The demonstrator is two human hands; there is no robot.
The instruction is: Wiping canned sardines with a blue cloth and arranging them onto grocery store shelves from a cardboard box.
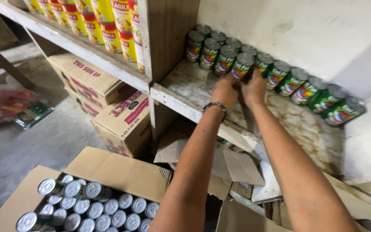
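Both hands, left [225, 91] and right [254, 88], are closing fingers around a can [242, 65] on the shelf [194, 88]; box [108, 172] at 7 o'clock.

**Green, Yellow and Silver on the Shelves**

Green cans [280, 75] with red, yellow and blue label art and grey lids line the stained off-white shelf [194, 88] at 1 o'clock. Yellow cans [108, 25] with red bands stand at 11 o'clock. Silver-topped cans [95, 208] fill a brown box [121, 172] at 7 o'clock. Tan boxes [125, 118] carry red lettering. A dark beaded bracelet [215, 106] circles the left wrist.
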